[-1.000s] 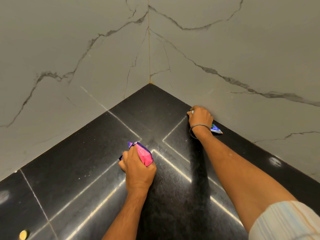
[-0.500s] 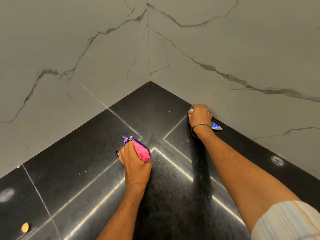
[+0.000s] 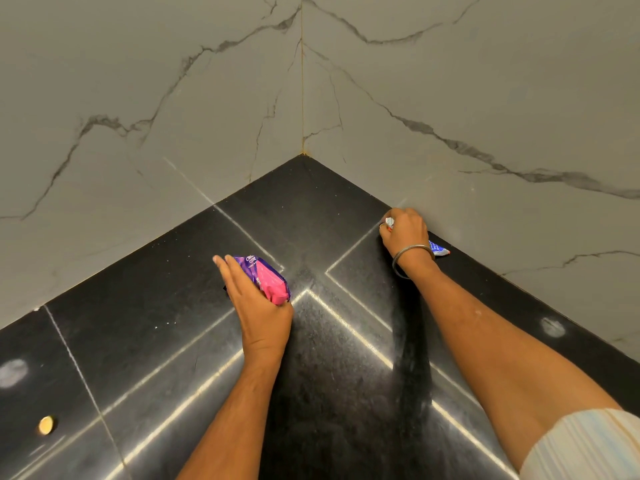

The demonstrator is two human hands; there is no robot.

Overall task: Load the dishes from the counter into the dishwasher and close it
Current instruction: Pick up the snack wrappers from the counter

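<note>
Fingers of your left hand (image 3: 258,306) hold the pink packet (image 3: 268,278), long axis toward upper left; your right hand (image 3: 407,233) clenches a blue wrapper (image 3: 438,248) at the wall. No dishes or dishwasher visible.

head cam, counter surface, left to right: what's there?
Small gold disc → left hand holding the pink-and-purple packet → right hand gripping the blue-and-white packet at the wall → pale smudge.
</note>
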